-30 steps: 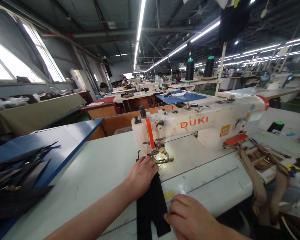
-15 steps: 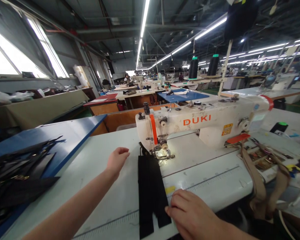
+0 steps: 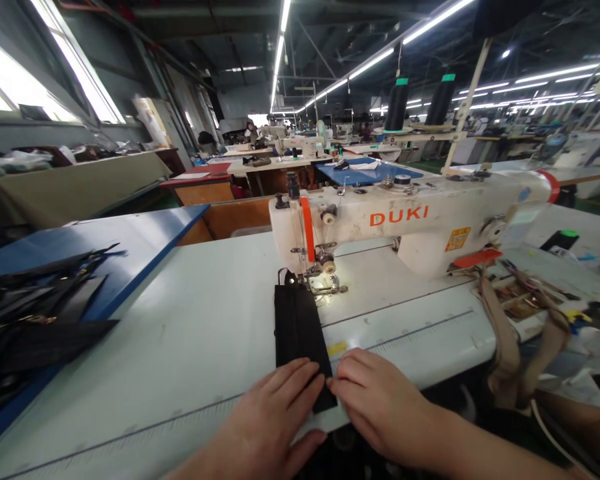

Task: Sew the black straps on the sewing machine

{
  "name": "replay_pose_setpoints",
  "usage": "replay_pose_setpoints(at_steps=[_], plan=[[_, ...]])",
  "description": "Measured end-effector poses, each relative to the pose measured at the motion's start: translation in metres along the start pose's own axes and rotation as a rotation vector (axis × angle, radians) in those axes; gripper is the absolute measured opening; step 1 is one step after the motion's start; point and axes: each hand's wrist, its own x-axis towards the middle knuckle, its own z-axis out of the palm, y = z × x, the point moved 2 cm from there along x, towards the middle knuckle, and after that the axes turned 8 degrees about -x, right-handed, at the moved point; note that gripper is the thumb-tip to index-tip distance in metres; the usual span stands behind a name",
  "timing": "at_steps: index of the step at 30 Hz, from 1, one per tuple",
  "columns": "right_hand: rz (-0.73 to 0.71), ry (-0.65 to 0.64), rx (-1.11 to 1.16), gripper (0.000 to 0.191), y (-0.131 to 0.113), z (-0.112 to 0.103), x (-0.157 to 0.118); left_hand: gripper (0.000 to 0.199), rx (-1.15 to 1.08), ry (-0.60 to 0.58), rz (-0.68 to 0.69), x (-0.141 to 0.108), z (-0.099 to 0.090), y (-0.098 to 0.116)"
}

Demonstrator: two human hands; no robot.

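Note:
A black fabric piece [image 3: 295,327] lies lengthwise on the pale sewing table, its far end by the presser foot of the white sewing machine [image 3: 350,230]. A small dark metal fitting shows at that end. My left hand [image 3: 275,413] rests on the near part of the fabric, fingers extended and thumb apart, covering some of it. Against the fabric's right edge, my right hand [image 3: 375,400] has its thumb and fingertips pinched together on the border. The machine's lamp lights the needle area.
On the blue table [image 3: 145,233] at left lies a pile of black straps [image 3: 35,313] with metal fittings. A parts tray [image 3: 517,300] and beige straps [image 3: 500,333] are at right. Black thread cones [image 3: 396,110] stand behind the machine. A printed ruler runs along the table's front.
My left hand has come back from beside the machine head and down onto the fabric's near end. My right hand stays at the right edge. The view has shifted slightly.

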Motion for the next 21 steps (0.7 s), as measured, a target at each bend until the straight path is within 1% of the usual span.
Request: replay_pose_setpoints(at_steps=[2,5,9,15,18,21], plan=[[0.0,-0.015,-0.002,0.02,-0.001,-0.001,0.0,0.031,0.015,0.008,0.022,-0.004,0.003,0.009],[-0.003,-0.015,0.009,0.023,-0.001,-0.002,0.0,0.029,0.013,0.054,0.052,-0.001,0.004,0.013],[-0.01,0.001,0.063,0.024,0.004,-0.003,0.0,0.027,0.007,0.087,0.085,0.004,0.004,0.013],[-0.06,0.067,0.245,0.029,0.013,-0.013,0.002,0.026,-0.015,0.094,0.095,0.001,0.008,0.01],[-0.021,0.104,0.281,0.029,0.015,-0.015,0.0,0.026,-0.005,0.087,0.09,-0.001,0.011,0.009],[0.031,0.132,0.276,0.026,0.016,-0.014,-0.002,0.027,0.03,0.07,0.115,-0.002,0.011,0.009]])
